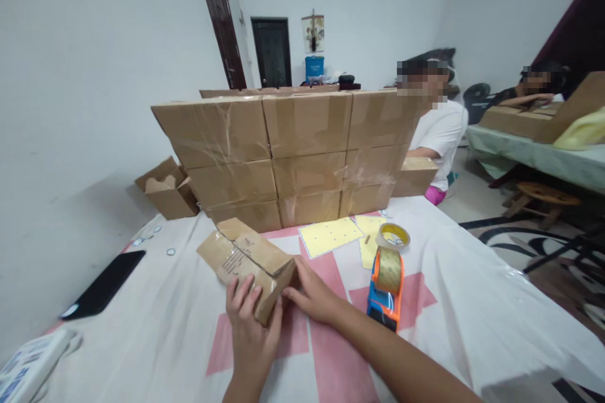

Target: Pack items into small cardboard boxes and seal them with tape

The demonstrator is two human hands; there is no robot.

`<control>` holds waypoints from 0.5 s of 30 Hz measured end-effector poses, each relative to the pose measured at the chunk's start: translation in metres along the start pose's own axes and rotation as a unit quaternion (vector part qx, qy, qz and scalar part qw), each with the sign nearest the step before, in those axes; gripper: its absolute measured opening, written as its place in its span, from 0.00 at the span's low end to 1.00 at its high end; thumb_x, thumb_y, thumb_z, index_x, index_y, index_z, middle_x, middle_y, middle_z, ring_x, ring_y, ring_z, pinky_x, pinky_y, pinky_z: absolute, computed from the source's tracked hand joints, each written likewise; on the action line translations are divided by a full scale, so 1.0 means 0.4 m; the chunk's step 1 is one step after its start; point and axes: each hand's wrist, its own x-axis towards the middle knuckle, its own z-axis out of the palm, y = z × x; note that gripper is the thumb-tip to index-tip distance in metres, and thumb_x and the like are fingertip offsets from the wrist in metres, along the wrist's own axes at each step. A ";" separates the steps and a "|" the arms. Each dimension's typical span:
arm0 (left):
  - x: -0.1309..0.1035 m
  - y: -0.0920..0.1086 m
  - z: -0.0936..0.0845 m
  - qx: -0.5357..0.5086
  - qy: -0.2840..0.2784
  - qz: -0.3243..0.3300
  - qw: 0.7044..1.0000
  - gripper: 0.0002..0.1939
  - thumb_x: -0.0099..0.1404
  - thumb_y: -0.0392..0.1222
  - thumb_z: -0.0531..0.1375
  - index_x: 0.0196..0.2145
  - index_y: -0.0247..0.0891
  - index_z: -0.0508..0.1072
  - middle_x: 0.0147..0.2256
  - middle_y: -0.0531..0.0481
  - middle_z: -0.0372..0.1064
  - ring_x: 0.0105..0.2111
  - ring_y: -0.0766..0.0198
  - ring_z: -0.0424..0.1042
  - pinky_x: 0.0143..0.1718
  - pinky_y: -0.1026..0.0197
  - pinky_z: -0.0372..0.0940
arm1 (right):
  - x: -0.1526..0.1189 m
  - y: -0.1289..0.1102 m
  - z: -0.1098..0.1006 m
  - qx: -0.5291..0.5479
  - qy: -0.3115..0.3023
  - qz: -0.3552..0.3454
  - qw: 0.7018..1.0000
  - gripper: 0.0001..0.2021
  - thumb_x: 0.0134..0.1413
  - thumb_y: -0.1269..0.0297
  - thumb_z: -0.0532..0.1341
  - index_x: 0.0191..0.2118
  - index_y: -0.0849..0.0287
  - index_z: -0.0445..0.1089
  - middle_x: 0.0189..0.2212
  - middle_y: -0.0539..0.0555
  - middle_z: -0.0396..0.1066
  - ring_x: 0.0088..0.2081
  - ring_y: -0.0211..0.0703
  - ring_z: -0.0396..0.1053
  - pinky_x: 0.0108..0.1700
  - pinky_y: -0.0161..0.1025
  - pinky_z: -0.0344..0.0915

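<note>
A small brown cardboard box (265, 255) with dark printed lines on its upper face lies tilted over the cloth-covered table (331, 352). My left hand (250, 312) holds its near side, fingers over the printed face and thumb at the near end. At the right end of the box, my right hand (312, 289) grips the edge; some of its fingers are hidden behind the cardboard. An orange and blue tape dispenser (387, 289) with a roll of tape lies to the right of my hands. Just beyond it is a clear tape roll (393, 236) with a yellow core.
Taped cardboard boxes (307, 157) form a stacked wall across the table. An open carton (172, 195) stands at its left. A black flat object (106, 283) and a white device (35, 365) lie on the left. A person (439, 132) in white sits behind the stack; another works farther right.
</note>
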 end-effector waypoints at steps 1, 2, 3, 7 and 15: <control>0.000 0.001 0.001 -0.001 0.000 0.001 1.000 0.34 0.60 0.33 0.68 0.59 0.41 0.57 0.57 0.35 0.61 0.68 0.43 0.52 0.64 0.28 0.56 | 0.000 -0.002 -0.001 -0.001 0.001 0.002 1.000 0.30 0.55 0.75 0.63 0.63 0.56 0.59 0.58 0.58 0.64 0.60 0.49 0.62 0.63 0.48 0.59; 0.000 0.000 0.002 -0.003 -0.001 0.002 1.000 0.34 0.60 0.33 0.67 0.59 0.41 0.57 0.56 0.35 0.61 0.68 0.43 0.52 0.64 0.28 0.57 | -0.001 -0.003 -0.001 -0.003 0.003 0.004 1.000 0.30 0.54 0.75 0.63 0.63 0.56 0.59 0.58 0.58 0.64 0.59 0.49 0.62 0.63 0.48 0.59; -0.001 -0.002 0.003 -0.005 -0.001 0.004 1.000 0.34 0.60 0.33 0.67 0.59 0.41 0.57 0.56 0.35 0.61 0.68 0.43 0.52 0.64 0.28 0.57 | -0.001 -0.004 -0.002 -0.005 0.005 0.006 1.000 0.30 0.54 0.75 0.63 0.63 0.56 0.59 0.58 0.58 0.64 0.59 0.50 0.62 0.63 0.48 0.59; -0.007 -0.034 0.011 -0.010 0.013 0.032 0.999 0.32 0.58 0.36 0.69 0.56 0.39 0.61 0.53 0.34 0.63 0.65 0.40 0.56 0.63 0.27 0.56 | -0.005 -0.003 -0.004 -0.023 -0.002 0.001 1.000 0.30 0.54 0.71 0.65 0.62 0.56 0.59 0.58 0.59 0.64 0.59 0.51 0.62 0.63 0.50 0.60; 0.013 -0.091 0.033 0.000 0.042 0.139 0.989 0.26 0.51 0.42 0.72 0.45 0.40 0.67 0.37 0.46 0.67 0.42 0.48 0.71 0.56 0.31 0.63 | -0.005 0.014 -0.010 -0.066 -0.008 0.006 0.998 0.32 0.55 0.64 0.67 0.63 0.57 0.58 0.57 0.60 0.65 0.58 0.53 0.63 0.61 0.50 0.62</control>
